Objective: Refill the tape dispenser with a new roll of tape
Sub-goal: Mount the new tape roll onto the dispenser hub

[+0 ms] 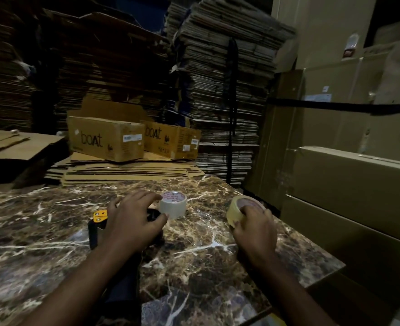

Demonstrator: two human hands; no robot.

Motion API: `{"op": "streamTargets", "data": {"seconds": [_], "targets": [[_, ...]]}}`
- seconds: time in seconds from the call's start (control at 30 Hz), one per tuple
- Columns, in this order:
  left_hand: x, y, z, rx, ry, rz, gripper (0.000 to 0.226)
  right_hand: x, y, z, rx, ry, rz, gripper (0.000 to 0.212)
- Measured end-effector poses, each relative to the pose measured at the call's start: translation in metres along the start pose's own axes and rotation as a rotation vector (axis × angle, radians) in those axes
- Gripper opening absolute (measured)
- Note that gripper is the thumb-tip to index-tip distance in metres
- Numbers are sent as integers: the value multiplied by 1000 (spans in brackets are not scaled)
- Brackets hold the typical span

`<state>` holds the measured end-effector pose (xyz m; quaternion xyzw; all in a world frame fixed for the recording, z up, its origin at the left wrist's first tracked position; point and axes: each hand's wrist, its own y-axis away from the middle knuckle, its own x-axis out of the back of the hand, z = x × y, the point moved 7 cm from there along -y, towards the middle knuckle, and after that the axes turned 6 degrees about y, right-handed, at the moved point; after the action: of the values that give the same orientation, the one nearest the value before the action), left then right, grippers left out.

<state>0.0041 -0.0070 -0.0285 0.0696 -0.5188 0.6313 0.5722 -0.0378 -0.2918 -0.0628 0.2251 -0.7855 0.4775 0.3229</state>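
Note:
A black tape dispenser (94, 228) with a yellow-orange part lies on the brown marble table (41, 220), mostly covered by my left hand (129, 222). That hand hovers with fingers spread, its thumb and fingertips touching a clear tape roll (173, 205) that rests flat on the table. My right hand (253, 228) grips a second clear tape roll (235, 211), tilted on edge near the table's right side, with fingers through its core.
Two cardboard boxes marked "boat" (107, 140) sit on flattened cardboard (128, 171) behind the table. Tall stacks of flat cartons (227, 74) rise behind. Large boxes (349, 175) stand close on the right, past the table's edge.

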Motion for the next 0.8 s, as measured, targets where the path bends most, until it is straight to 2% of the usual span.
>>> {"op": "streamTargets", "data": {"seconds": [0.13,0.27,0.4,0.5,0.67,0.8], "targets": [[7,0,-1,14,98,68,64,-7,-10,-17,99,-430,-44,30],[15,0,-1,20,144,124,65,-13,-19,-50,133,-934,-251,24],[21,0,-6,75,244,172,62,-20,-21,-93,135,-1318,-407,21],[22,-3,-13,122,348,191,60,-34,-25,-118,43,-1571,-487,18],[22,-4,-27,252,532,242,60,-62,-22,-149,-250,-1899,-604,18],[16,-5,-41,356,657,257,65,-85,-16,-151,-482,-2048,-696,22]]}}
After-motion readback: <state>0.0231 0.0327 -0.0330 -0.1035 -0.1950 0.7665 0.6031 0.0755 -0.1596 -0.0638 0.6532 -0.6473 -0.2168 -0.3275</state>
